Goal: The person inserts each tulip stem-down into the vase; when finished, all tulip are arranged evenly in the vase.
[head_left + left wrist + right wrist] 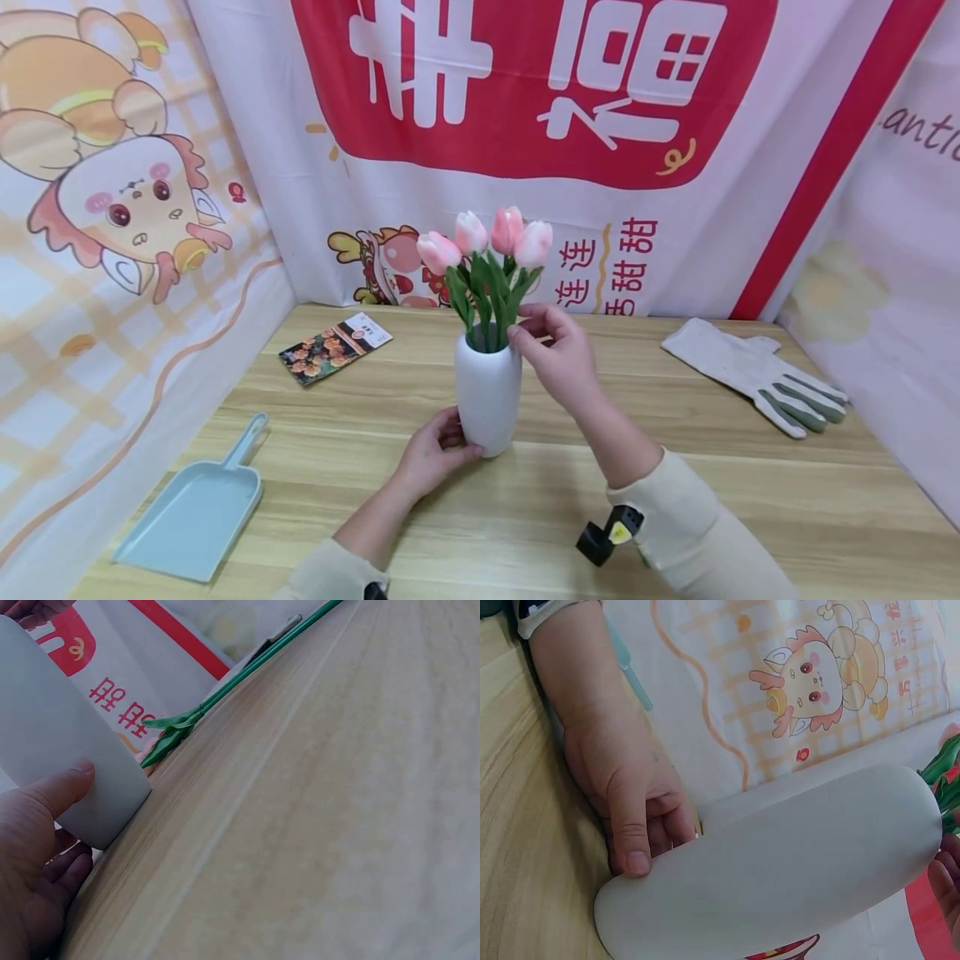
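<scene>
A white vase (487, 396) stands upright on the table, holding several pink-and-white tulips (507, 231) with green leaves. My left hand (431, 454) grips the vase low on its left side; the left wrist view shows the thumb (71, 787) lying across the white wall. Up at the rim, my right hand (561, 354) has thumb and forefinger together on a tulip's greenery; the exact spot they pinch is partly hidden. In the left wrist view, a green-stemmed flower (176, 739) lies along the tabletop; the head view does not show it.
On the left lies a light blue dustpan (195, 508), with a flower-picture packet (333, 346) behind it. White-and-green gloves (750, 371) rest at the right. Printed cloth (255, 167) walls in the table (675, 517) at the back and sides.
</scene>
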A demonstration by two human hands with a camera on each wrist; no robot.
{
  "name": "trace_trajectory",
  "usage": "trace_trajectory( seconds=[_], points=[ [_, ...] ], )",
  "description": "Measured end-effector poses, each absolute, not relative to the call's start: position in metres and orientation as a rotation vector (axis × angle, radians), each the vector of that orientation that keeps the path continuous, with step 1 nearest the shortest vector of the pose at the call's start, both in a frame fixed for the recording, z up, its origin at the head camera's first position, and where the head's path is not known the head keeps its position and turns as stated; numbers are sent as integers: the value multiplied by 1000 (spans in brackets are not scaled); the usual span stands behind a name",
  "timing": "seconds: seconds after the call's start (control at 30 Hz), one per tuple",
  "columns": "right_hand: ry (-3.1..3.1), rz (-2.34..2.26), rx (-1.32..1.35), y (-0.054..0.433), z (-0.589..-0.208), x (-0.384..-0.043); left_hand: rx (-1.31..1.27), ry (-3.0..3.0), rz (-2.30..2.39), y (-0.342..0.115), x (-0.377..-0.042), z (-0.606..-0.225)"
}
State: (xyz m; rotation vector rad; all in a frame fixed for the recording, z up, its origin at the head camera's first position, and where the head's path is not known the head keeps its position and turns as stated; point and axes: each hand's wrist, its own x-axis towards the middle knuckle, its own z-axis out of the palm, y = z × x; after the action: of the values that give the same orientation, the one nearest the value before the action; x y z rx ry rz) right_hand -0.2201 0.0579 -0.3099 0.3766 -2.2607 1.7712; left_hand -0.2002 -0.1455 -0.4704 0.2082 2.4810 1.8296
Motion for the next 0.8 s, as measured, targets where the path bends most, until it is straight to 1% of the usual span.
trace_trajectory(
  seconds=[0.27,0.43,0.63,0.8],
  points=[
    [-2215,1823,364,58,-310,-222,223,2492,1821,-146,-200,-470],
    [-2185,1874,308,64,-311,-225,207,2482,1848,-145,-200,-469],
    [-2127,1999,206,82,-315,-227,160,2486,1887,-141,-198,-467],
    [-2081,2023,106,103,-330,-231,190,2488,1873,-143,-199,-469]
  ],
)
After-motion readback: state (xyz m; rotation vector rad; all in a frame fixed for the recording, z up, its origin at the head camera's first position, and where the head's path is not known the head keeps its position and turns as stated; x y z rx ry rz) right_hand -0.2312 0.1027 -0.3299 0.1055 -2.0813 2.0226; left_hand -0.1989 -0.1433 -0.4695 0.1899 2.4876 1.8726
